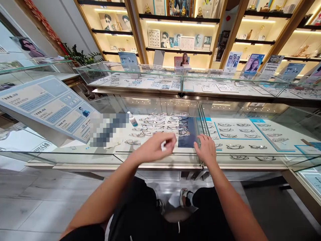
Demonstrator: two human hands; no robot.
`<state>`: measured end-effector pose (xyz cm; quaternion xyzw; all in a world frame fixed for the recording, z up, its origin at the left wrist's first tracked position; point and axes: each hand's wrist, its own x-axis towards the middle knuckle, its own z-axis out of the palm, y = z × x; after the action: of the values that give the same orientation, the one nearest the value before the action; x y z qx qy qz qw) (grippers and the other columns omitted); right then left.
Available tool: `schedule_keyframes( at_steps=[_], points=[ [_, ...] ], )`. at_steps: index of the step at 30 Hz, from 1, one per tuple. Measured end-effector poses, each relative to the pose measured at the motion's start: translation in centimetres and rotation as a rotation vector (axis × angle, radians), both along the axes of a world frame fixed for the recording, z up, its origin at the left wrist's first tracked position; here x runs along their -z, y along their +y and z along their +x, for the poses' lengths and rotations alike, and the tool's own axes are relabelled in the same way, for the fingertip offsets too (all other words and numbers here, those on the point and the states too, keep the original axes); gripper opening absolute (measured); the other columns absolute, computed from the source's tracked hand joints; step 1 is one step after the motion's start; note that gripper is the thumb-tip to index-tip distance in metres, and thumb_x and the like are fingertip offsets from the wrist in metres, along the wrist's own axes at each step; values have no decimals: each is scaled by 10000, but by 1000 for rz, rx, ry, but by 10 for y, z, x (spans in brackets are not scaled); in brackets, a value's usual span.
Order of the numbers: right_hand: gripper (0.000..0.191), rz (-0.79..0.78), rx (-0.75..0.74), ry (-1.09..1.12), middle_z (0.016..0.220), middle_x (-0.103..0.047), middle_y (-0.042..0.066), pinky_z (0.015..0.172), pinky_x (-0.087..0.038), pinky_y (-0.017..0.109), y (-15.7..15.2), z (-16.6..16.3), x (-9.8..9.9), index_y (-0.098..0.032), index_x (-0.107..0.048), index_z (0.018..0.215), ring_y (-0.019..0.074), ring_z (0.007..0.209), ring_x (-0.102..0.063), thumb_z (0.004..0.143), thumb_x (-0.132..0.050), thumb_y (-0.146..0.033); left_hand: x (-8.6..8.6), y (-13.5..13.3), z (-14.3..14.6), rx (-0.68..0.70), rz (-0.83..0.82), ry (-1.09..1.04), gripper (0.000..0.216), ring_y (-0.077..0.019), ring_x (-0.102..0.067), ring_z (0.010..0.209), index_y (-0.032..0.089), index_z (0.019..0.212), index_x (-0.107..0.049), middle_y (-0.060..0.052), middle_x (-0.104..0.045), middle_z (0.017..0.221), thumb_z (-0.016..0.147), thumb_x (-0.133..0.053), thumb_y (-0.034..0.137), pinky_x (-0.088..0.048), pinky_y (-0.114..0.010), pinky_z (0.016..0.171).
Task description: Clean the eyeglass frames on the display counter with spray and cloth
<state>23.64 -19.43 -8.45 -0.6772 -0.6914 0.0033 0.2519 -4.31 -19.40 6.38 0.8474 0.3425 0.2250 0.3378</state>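
My left hand (157, 145) is held above the glass top of the display case, its thumb and fingers curled together into a ring. What sits between the fingertips, if anything, I cannot make out. My right hand (206, 149) rests by the seam between two glass panes (203, 120), with fingers bent a little and apart. Beneath the glass lie several rows of eyeglasses (152, 122) on a white base. A dark blue panel (188, 135) lies beside them. Beyond my left hand stands a small white spray bottle (132, 118) with a blue-marked label.
A large blue-and-white printed sign (50, 103) stands at the left. More eyeglasses (235, 146) lie in the right-hand section. Behind runs a second glass display case (140, 75), then lit shelves (178, 21). A dark stool-like surface (278, 211) is at lower right.
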Motion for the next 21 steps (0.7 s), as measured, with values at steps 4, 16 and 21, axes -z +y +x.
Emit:
schedule_keyframes(
  at_steps=[4,16,21],
  points=[
    [397,6,-2,9,1464,-631,136,1084,-393,484,0,1,2,-208,-668,1303,339,1324,-512,996,-495,-389,91,-65,1,212,-683,-259,224,-142,-418,642,211,702,-538,16,-479,674,733,-750,275,-432,-309,675],
    [394,12,7,18,1457,-639,130,1063,-395,500,1,6,8,-211,-664,1283,346,1312,-517,1001,-471,-409,347,-92,-17,-1221,-1390,-1299,266,-191,-731,911,242,1082,-507,-92,-658,1088,929,-687,364,-576,-305,796],
    [386,18,6,3,1444,-643,127,1058,-399,499,1,7,9,-216,-664,1272,344,1304,-520,996,-474,-408,352,-61,-23,-1248,-1305,-1261,379,-178,-715,990,253,1171,-500,-81,-621,1136,898,-749,337,-558,-284,883]
  ],
)
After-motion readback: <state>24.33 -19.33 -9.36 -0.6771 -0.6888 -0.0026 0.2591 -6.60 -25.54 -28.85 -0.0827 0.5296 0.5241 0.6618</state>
